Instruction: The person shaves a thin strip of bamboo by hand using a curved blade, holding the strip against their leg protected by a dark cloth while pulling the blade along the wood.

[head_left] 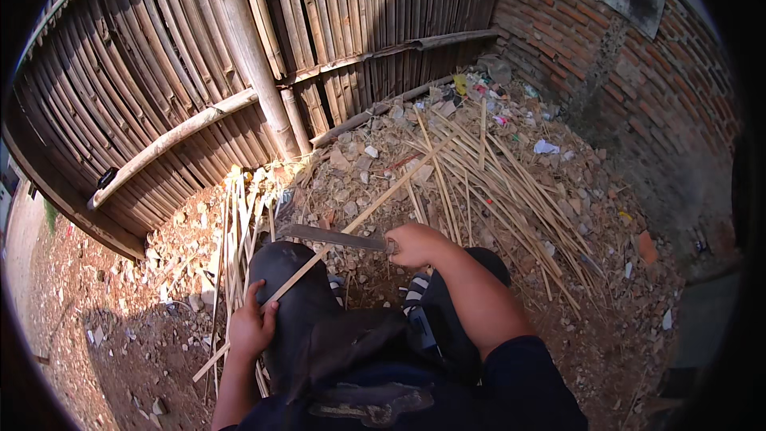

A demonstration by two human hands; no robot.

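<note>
The left hand (pixel 252 327) pinched a bamboo strip (pixel 302 273), which slanted over the left knee (pixel 286 258); the right hand (pixel 416 246), closed around a knife (pixel 359 239), held its blade across the strip. Loose strips (pixel 527 191) littered the ground (pixel 638 287) toward its brick-wall (pixel 550 24) edge.

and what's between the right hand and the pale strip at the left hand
A long flat blade: the head view shows it running leftward from the right hand and crossing the pale strip.

One knife (pixel 351 240), two hands (pixel 251 329) (pixel 412 245), two sandals (pixel 414 293)
</note>
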